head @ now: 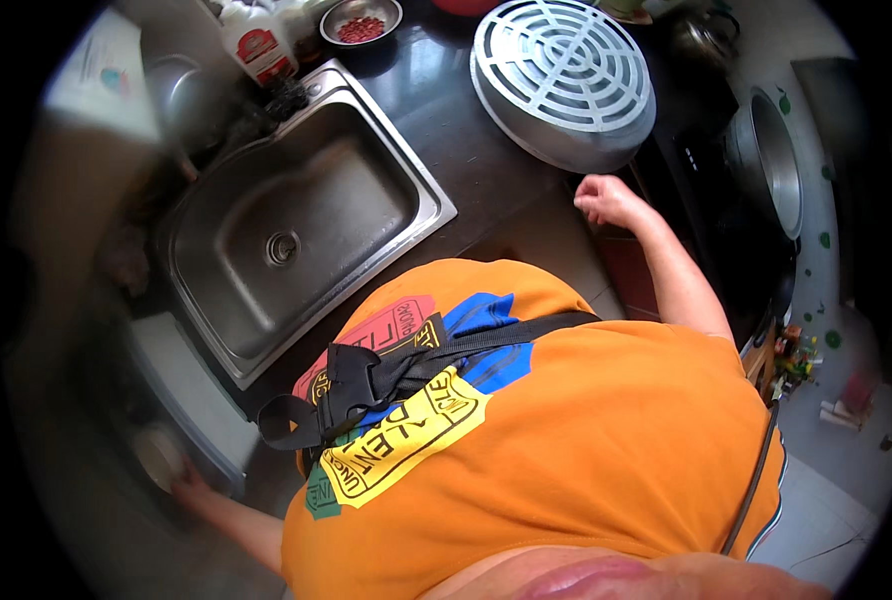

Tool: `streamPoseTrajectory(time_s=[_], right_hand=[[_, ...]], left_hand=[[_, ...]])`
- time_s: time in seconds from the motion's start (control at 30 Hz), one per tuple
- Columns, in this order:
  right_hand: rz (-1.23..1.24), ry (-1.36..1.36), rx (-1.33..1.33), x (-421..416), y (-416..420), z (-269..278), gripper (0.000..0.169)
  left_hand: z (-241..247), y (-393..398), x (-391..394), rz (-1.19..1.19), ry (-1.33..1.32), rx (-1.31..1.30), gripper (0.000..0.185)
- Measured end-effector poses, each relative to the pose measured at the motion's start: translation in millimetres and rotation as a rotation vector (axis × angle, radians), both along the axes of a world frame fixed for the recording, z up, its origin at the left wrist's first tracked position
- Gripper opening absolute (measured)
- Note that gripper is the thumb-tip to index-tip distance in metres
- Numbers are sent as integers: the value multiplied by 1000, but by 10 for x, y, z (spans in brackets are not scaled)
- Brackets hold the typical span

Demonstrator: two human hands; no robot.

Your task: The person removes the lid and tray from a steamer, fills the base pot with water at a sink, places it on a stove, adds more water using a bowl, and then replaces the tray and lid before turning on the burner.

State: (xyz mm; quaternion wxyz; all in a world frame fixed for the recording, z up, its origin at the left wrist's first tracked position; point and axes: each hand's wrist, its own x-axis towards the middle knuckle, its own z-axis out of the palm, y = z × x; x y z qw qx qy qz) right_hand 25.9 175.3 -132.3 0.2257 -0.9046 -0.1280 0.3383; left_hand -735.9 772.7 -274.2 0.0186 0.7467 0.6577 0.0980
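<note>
At the lower left, my left hand grips the edge of a pale, round, bowl-like object; both are blurred, and some fingers are hidden. My right hand hangs just below a round metal pot or pan, apart from it, its fingers curled in with nothing visible in them. A light disc with ring-shaped slots, like a steamer rack, covers the top of that vessel. Between the hands lies a stainless steel sink with its drain showing and nothing standing in it.
Beyond the sink are a small metal bowl of reddish beans or nuts and a white bottle with a red label. A pale bin or container is beside the sink's left end. A wide metal pan stands at the right.
</note>
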Motion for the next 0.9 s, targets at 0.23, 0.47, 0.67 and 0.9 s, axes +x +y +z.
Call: streamPoseTrajectory(time_s=[0.23,0.47,0.67,0.9], right_hand=[[-309,-923,105,916,-156,547,40],[-791,-378,663,1704,-410,263,43],[-550,59,1039,1822,-483,200,12],[-405,297,1373,1663,-653,562,9]], left_hand=[[-136,-228,-224,3,-552,70,40],[435,-679,243,347,-178,102,37],[702,-1194,1665,487,-1002,123,31],[1878,-3081,5673,-258,-1506,-1020,31]])
